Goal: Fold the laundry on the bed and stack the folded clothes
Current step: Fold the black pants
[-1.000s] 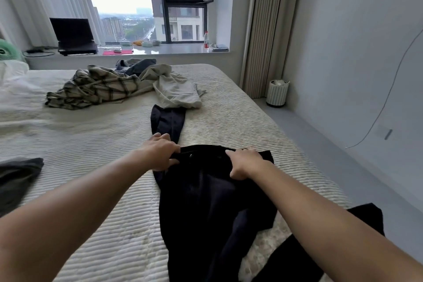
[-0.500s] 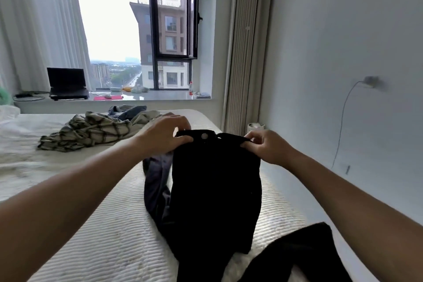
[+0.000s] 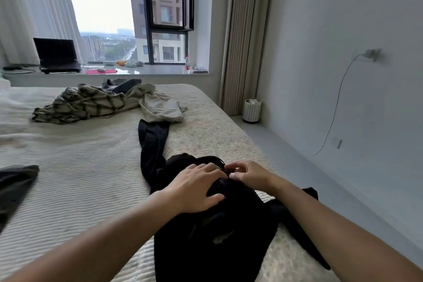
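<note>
The bed (image 3: pixel 75 181) wears a ribbed, matt cream cloth cover. On it lie black trousers (image 3: pixel 215 220) of dull, soft cloth (no sheen anywhere), and beyond them a checked woven shirt (image 3: pixel 84 103) beside smooth beige cloth (image 3: pixel 160 107). The windowsill (image 3: pixel 160 70) behind the bed looks glossy.

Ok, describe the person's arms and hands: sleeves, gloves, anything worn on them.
Both arms are bare along all of their length that shows; no sleeve edge is in view. The left hand and the right hand wear no gloves. No watch, bracelet or ring shows on either wrist or on the fingers, and no markings show on the arms.
</note>
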